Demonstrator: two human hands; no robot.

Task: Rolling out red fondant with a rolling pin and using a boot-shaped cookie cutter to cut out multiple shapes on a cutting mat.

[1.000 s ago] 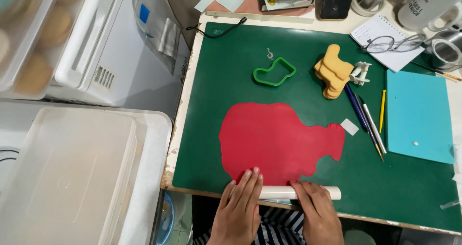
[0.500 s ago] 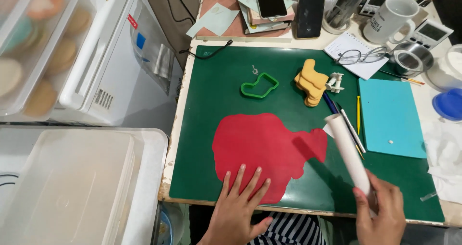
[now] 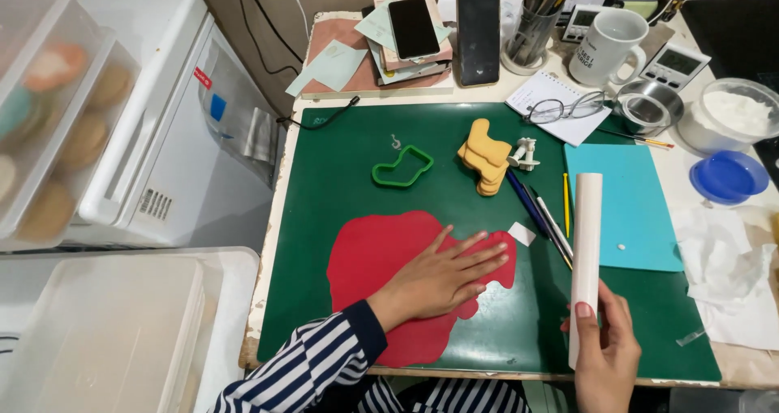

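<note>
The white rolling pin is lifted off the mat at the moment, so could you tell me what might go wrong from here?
1. The right hand grips the white rolling pin only at its near end; its far end could tip onto the pens beside it.
2. The left hand lies flat on the red rolled sheet; pressure may dent or stretch it.
3. The sheet's near edge sits close to the green mat's front edge.

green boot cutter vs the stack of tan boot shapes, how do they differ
The green boot cutter is a hollow outline with the green mat showing through it; the stack of tan boot shapes is solid pieces. The cutter lies singly, flat on the mat, while the tan shapes are piled on one another. The cutter sits left of the stack, apart from it. Both share a boot outline and lie beyond the red sheet.
</note>
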